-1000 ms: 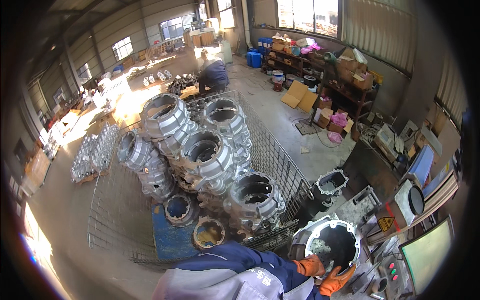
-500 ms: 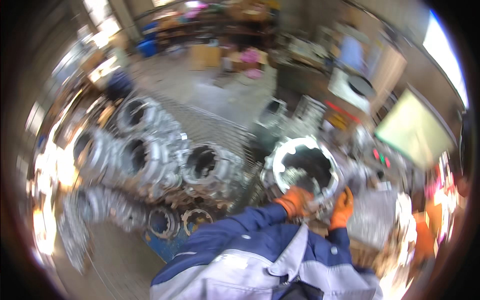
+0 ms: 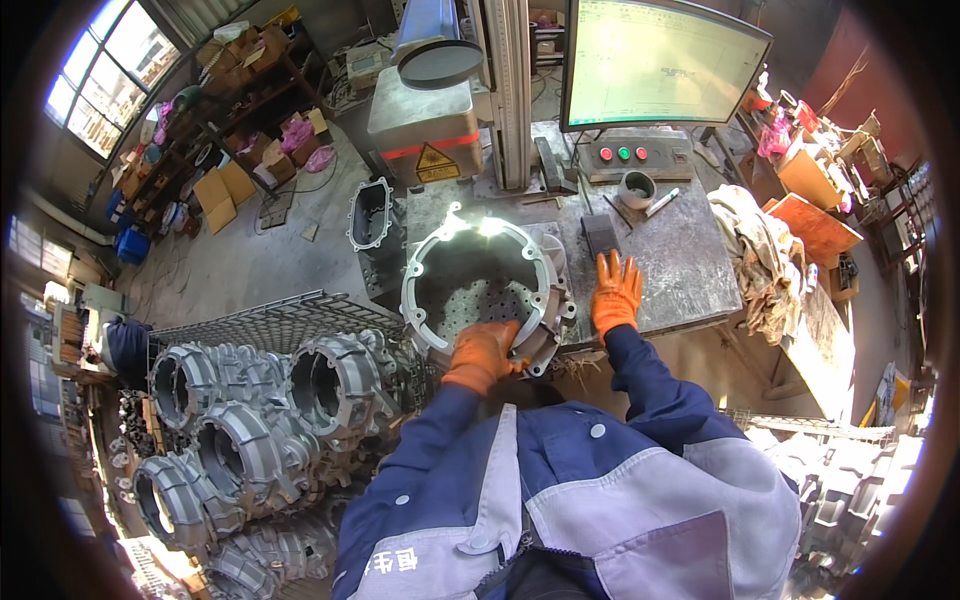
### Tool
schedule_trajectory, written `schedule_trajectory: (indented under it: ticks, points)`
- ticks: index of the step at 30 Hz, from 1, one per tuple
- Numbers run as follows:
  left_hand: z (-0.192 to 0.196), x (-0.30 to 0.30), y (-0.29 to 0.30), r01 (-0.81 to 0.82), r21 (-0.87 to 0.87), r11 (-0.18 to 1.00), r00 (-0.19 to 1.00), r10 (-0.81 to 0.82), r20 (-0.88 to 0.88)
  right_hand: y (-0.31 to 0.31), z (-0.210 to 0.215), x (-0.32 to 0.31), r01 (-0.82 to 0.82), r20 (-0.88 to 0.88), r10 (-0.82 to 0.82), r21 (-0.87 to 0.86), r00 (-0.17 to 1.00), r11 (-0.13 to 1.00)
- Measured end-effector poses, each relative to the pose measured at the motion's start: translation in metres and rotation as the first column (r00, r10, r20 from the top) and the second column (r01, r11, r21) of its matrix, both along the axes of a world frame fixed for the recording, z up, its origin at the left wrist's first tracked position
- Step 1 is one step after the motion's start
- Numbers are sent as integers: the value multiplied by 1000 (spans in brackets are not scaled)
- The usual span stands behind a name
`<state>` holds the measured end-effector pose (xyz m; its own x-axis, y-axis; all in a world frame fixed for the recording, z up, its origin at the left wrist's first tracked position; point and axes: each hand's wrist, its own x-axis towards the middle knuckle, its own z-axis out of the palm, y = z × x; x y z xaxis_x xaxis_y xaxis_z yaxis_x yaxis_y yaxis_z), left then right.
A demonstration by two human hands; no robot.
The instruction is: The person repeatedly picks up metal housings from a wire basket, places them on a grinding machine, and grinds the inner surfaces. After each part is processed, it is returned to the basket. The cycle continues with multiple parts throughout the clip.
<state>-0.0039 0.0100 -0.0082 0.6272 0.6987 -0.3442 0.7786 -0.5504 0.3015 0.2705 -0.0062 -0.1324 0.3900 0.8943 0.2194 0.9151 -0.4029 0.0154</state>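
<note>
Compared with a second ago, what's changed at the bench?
The right hand has let go of the metal housing and moved right, fingers spread near the black block. The view has swung right, bringing the screen up top. The left hand stays at the housing's near rim; the housing is still on the bench.

Bright paned window upper left, cluttered brown shelves nearby, grey floor

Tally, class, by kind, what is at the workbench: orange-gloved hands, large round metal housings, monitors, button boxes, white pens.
Orange-gloved hands: 2 (left hand, right hand)
Large round metal housing: 1
Monitor: 1
Button box: 1
White pen: 1
Total: 6
</note>
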Motion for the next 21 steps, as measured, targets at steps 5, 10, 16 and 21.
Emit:
schedule_trajectory:
  ticks: [5, 10, 16, 21]
  points:
    - [2, -2, 0, -7, 3, 1000, 1000, 7, 26, 13, 11, 8, 20, 31, -19, -25, 999, 999]
    - [-3, -3, 0, -23, 28, 999, 997, 21, 80, 9, 15, 10, 36, 1, -36, -131, 999, 991]
    - [-3, -4, -1, -29, 32, 999, 995, 26, 94, 10, 18, 12, 46, -29, -53, -205, 998, 978]
    - [-6, -5, -3, -26, 73, 997, 995, 19, 95, 13, 20, 11, 31, -25, -37, -214, 999, 976]
